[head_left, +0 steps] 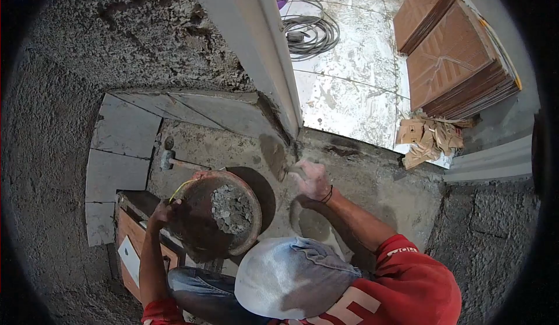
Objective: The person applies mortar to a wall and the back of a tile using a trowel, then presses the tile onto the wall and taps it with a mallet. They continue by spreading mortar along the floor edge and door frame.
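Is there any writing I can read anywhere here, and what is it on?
Red shirt: large white letters at the bottom edge, cut off; they look like "SE", not certain.
Same shirt, shoulder: small white patch, too blurred to read.
Stacked tiles, bucket: no writing visible.

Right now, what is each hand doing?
Left hand: closed on the rim of the bucket, which holds mortar.
Right hand: closed on the handle of the trowel, blade against the floor.

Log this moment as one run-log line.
left hand: grips rim of mortar bucket | right hand: holds trowel on cement floor | hammer: lying beside bucket
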The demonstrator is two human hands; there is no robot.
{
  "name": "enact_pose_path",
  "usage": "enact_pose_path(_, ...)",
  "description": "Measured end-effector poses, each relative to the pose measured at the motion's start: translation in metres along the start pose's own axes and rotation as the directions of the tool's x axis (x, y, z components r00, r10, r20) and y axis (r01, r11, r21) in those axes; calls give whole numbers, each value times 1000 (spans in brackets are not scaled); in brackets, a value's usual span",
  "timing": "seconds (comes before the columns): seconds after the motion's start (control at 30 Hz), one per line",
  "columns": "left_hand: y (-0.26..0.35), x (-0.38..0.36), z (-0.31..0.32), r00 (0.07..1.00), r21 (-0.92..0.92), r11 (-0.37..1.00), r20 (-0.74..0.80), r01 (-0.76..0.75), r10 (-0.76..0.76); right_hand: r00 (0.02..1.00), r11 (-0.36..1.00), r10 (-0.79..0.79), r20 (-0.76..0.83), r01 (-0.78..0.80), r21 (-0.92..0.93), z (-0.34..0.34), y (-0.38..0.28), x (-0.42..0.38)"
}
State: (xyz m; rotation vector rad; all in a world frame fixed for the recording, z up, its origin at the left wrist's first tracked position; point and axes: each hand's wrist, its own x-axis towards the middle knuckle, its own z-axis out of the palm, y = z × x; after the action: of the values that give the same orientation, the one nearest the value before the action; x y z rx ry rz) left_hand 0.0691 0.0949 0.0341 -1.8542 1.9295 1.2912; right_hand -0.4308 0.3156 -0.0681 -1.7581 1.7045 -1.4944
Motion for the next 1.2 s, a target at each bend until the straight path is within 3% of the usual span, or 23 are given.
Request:
enact_pose_path(0.07,10,-6,2,1000,5,1000,7,-29,29,996,1000,21,-92,-22,-14,1,7,7)
enact_pose_path(0.13,5,-4,7,999,-237,971,37,-25,35,992,999,27,-126,-31,-28,0,11,16)
enact_pose_path(0.27,-44,23,-3,985,-177,972,42,-156,165,993,996,79,-89,-81,-22,-11,-2,36)
enact_pose_path(0.33,-33,21,2,996,-238,968,23,85,-82,988,993,115,-103,-118,-25,-12,-12,46)
enact_pose_path(0.47,-13,10,3,998,-241,970,36,-39,49,992,996,89,-94,-88,21,-1,-13,60)
enact_pose_path(0.57,-16,11,-1,993,-164,981,81,99,-87,994,995,94,-64,-91,47,-2,-15,63)
enact_pose_path(0.63,-4,4,-1,999,-66,998,35,-9,12,1000,1000,-18,0,18,12,0,-13,59)
enact_pose_path(0.67,-1,4,0,999,-64,998,36,-11,13,1000,1000,-16,-3,16,10,0,-12,55)
enact_pose_path(0.73,3,0,1,999,-96,995,36,18,-15,974,975,-221,57,222,-14,4,-14,40)
enact_pose_path(0.77,0,1,-1,999,-97,995,33,21,-18,973,975,-223,58,224,-11,6,-12,34)
enact_pose_path(0.83,-8,6,-3,988,-175,984,152,36,-9,987,989,-141,-77,144,30,9,-3,25)
enact_pose_path(0.87,-5,4,-1,988,-180,983,151,41,-14,987,989,-142,-71,145,33,11,4,22)
enact_pose_path(0.93,1,2,0,997,-6,997,29,71,-71,986,999,-35,-163,30,-32,15,18,17)
enact_pose_path(1.03,7,-2,0,1000,18,999,12,28,-28,988,994,99,-120,-105,-43,6,22,24)
enact_pose_path(1.07,1,1,1,1000,16,999,14,28,-28,988,993,100,-117,-105,-45,4,21,29)
enact_pose_path(1.13,-14,9,3,1000,-189,982,28,-4,10,991,991,126,-47,-128,-45,3,17,39)
enact_pose_path(1.2,-10,6,4,1000,-132,991,19,12,-10,993,995,92,-78,-95,-42,19,17,36)
